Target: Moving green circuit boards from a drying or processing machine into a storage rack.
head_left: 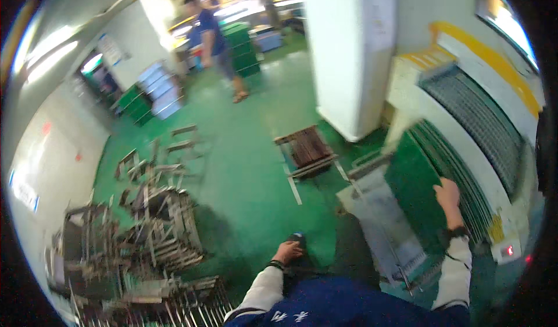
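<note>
At the right, my right hand (447, 195) is closed on the near edge of a flat green panel (411, 173). It leans at the front of a row of similar thin green panels (456, 167). Below it, a pale flat sheet or tray with a metal frame (386, 213) rests low beside my leg. My left hand (289, 250) hangs near my dark shoe, above the green floor. Its fingers are blurred and partly hidden, and I see no thing clearly held in it.
Piled metal frames (168, 225) cover the lower left. A low metal rack with brown slats (308, 147) stands ahead, near a white pillar (349, 59). A white machine with a conveyor (474, 118) is at the right. Farther back, a person (216, 39) stands near stacked green crates (239, 48).
</note>
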`<state>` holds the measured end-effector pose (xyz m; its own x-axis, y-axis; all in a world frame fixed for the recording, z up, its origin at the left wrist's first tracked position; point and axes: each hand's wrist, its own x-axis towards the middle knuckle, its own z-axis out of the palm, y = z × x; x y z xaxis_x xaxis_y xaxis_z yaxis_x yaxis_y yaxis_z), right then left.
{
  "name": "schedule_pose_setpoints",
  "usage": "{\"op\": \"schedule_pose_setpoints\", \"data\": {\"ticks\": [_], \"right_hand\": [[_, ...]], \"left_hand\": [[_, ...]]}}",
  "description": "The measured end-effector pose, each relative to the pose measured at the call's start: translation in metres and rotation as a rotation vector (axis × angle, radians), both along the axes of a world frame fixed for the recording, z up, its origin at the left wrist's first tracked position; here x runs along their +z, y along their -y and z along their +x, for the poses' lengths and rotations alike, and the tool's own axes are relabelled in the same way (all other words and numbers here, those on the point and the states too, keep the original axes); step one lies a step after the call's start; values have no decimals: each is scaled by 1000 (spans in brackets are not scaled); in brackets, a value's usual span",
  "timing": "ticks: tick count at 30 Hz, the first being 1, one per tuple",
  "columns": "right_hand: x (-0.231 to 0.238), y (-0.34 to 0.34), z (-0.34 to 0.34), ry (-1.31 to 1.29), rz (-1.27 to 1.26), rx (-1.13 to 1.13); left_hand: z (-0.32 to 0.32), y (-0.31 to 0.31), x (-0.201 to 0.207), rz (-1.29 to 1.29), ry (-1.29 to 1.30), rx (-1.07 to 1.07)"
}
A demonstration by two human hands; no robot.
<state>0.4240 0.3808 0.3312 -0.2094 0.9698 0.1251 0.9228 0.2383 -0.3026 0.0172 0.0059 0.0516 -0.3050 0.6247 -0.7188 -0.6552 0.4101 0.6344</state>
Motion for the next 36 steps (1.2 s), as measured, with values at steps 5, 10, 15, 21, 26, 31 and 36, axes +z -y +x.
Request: {"op": "schedule_pose_setpoints", "data": {"ticks": [5,10,15,21,26,31,36], "right_hand": [[59,1,-11,91,79,38],[137,16,6,57,330,15],[215,4,58,12,404,-36],[217,-18,99,-1485,133,-56],[142,-71,155,-1808,-90,6],[90,-111,137,-1881,-144,-40],[44,-150,130,-2026,-82,-130]], "left_hand": [[-6,8,-7,53,-7,-16],[-15,0,-11,-19,-20,-133],[-14,-9,-4,-62,-45,-155],[-26,-4,-13,-61,-36,-208],[-13,-13,0,-102,-36,-163],[-39,3,-45,-86,127,-124],[-33,7,-37,-96,-45,-179]]}}
